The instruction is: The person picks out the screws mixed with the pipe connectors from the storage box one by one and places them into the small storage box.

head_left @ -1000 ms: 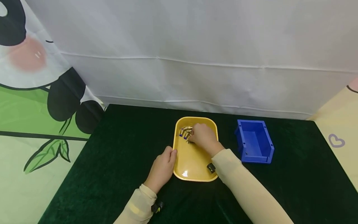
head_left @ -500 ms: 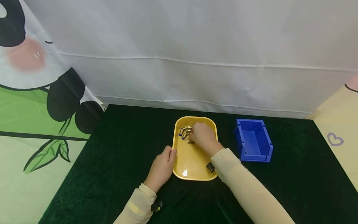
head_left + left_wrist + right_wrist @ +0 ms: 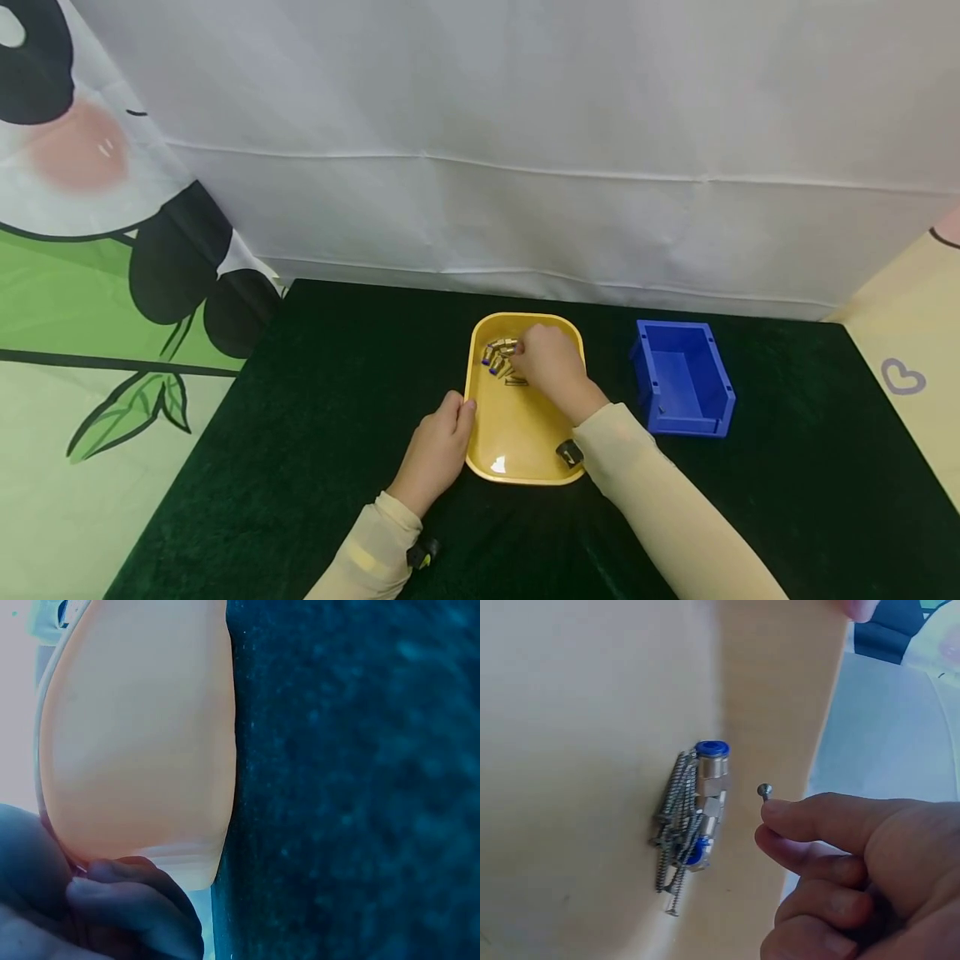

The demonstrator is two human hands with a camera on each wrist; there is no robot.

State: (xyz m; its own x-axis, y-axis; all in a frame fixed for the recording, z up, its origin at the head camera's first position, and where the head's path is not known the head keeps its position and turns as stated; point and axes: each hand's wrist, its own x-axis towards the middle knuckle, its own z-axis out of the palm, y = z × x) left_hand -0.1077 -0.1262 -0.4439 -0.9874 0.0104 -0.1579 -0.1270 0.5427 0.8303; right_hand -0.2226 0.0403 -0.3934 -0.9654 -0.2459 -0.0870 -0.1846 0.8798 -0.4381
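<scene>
A yellow tray [image 3: 525, 433] lies on the dark green cloth. My left hand [image 3: 431, 450] grips its left rim, thumb on the edge and fingers curled beneath it in the left wrist view. My right hand [image 3: 553, 365], over the tray's far half, pinches a small metal screw [image 3: 764, 790] between thumb and forefinger, its round head sticking out. Beside those fingertips lies a heap of long screws [image 3: 676, 802], against brass-coloured push-in fittings [image 3: 712, 776] with blue collars. In the head view, the right hand partly covers this heap.
To the right of the tray stands a blue plastic bin [image 3: 678, 387], its front side cut low, with a tiny dark piece near its left wall. A white curtain [image 3: 480, 208] hangs behind the table's far edge. Printed cloth [image 3: 150, 292] hangs at the left.
My right hand has drawn slightly to the right, off the heap, uncovering more of the screws in the head view. The left hand keeps its grip on the tray.
</scene>
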